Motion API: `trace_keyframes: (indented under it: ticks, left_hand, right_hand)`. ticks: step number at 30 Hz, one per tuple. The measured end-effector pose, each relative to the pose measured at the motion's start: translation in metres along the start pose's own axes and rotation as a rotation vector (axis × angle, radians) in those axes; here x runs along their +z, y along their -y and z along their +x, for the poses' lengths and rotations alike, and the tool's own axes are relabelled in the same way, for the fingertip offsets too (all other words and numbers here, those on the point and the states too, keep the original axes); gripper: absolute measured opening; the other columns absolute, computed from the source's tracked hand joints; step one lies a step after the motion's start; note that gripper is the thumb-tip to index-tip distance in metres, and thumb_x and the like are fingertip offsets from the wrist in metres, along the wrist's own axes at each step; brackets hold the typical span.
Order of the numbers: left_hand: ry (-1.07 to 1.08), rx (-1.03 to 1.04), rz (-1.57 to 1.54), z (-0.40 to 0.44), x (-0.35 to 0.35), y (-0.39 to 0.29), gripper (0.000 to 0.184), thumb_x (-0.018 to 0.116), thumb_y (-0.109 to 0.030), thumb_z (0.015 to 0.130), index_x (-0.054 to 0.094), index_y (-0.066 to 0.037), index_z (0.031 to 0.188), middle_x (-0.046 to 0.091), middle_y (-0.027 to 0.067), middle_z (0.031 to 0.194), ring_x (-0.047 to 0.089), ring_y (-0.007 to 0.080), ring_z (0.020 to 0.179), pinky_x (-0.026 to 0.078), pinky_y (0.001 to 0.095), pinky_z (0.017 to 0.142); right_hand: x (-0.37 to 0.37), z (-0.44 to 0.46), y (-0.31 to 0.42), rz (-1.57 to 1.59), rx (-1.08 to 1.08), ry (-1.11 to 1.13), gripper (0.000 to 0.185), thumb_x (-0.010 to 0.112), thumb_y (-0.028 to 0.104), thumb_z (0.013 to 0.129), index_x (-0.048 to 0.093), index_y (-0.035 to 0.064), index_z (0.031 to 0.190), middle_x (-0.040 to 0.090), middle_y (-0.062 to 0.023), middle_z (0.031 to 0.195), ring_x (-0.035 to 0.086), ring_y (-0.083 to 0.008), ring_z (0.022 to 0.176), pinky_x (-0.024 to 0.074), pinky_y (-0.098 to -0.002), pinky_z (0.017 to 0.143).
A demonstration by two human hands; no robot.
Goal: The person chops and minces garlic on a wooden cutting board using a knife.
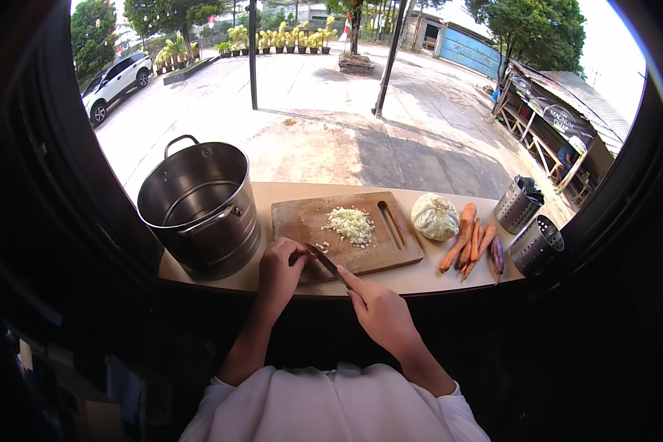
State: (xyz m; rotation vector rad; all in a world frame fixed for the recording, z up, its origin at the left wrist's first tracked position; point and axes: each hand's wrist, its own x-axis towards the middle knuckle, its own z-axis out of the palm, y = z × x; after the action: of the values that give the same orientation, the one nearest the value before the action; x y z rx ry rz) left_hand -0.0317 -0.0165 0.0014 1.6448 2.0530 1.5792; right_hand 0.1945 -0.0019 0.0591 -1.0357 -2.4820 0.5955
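My right hand (379, 306) grips the handle of a knife (327, 264), its blade pointing up and left over the near-left part of a wooden cutting board (302, 214). By the blade's tip, my left hand (280, 264) is closed with the fingers curled in at the board's left edge. Whatever those fingers hold is too small and hidden to make out. A heap of finely chopped whitish pieces (350, 225) lies mid-board, with a few bits near the knife. The board has a long slot at its right end.
Left of the board stands a large metal pot (214, 243). To the right lie a cabbage (435, 216), several carrots (464, 239) and a purple vegetable (497, 255). Two perforated metal holders (514, 210) stand at the table's (435, 276) right end. Beyond is a paved yard.
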Motion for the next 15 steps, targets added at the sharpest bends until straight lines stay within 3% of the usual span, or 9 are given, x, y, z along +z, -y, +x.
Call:
trace_keyframes:
  ticks: [6,9,15]
  left_hand:
    - [-0.008,-0.003,0.007,0.000,0.000,-0.002,0.015,0.082,-0.008,0.079,0.069,-0.002,0.083,0.065,0.0108,0.085,0.067,0.0275,0.079,0.053,0.0380,0.071]
    - [-0.013,0.004,0.012,0.000,0.000,-0.001,0.015,0.082,-0.007,0.079,0.069,-0.002,0.083,0.065,0.0107,0.084,0.067,0.0275,0.079,0.053,0.0379,0.070]
    - [-0.020,0.014,0.013,0.000,0.002,0.004,0.014,0.081,-0.006,0.078,0.069,-0.002,0.082,0.065,0.0105,0.084,0.066,0.0277,0.080,0.052,0.0385,0.071]
  right_hand:
    - [-0.002,-0.002,0.004,-0.002,0.017,0.018,0.046,0.055,0.017,0.102,0.054,0.0239,0.148,0.069,-0.0181,0.094,0.067,-0.0381,0.086,0.0521,-0.0487,0.074]
    - [0.005,-0.001,0.002,-0.038,-0.021,-0.001,0.046,0.053,0.019,0.103,0.052,0.0221,0.149,0.067,-0.0164,0.090,0.067,-0.0381,0.080,0.0539,-0.0494,0.071]
    - [0.002,0.009,0.006,0.003,0.033,0.049,0.047,0.055,0.017,0.101,0.054,0.0234,0.148,0.067,-0.0224,0.093,0.066,-0.0415,0.085,0.0517,-0.0498,0.074]
